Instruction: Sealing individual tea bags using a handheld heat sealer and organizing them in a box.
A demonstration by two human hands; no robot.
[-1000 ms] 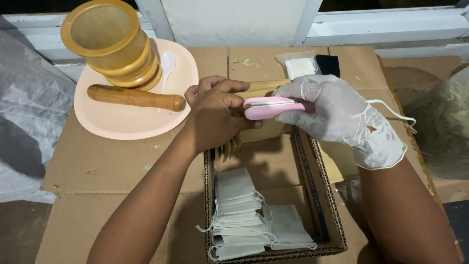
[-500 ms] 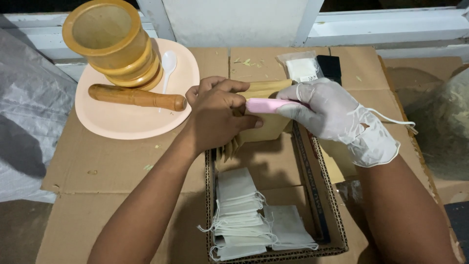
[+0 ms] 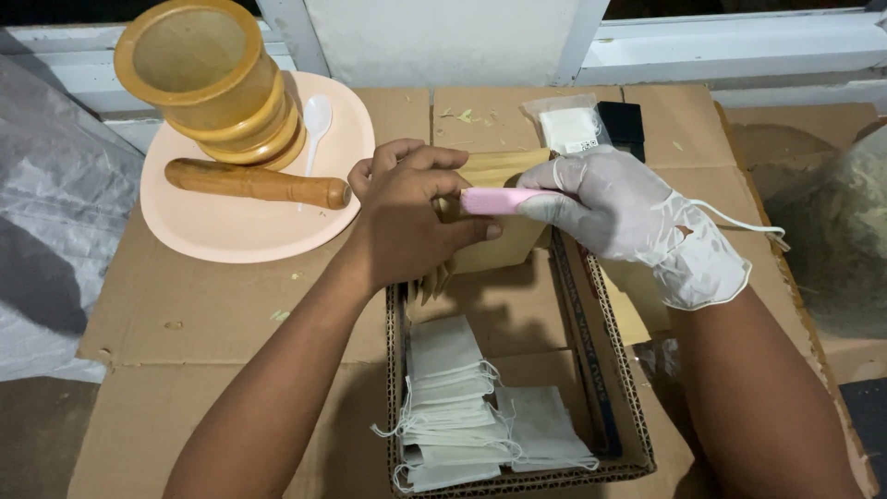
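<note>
Dim warm overhead light, soft shadows beneath arms, edges dark, focus sharp.

pink sealer (image 3: pixel 504 200) slid leftward along brown pouch (image 3: pixel 494 222), more hidden by left hand (image 3: pixel 407 217)

clear sachet (image 3: pixel 568 127) w/ white label, black box (image 3: pixel 621 122) beside

White glove on right hand (image 3: pixel 637 217)
</note>
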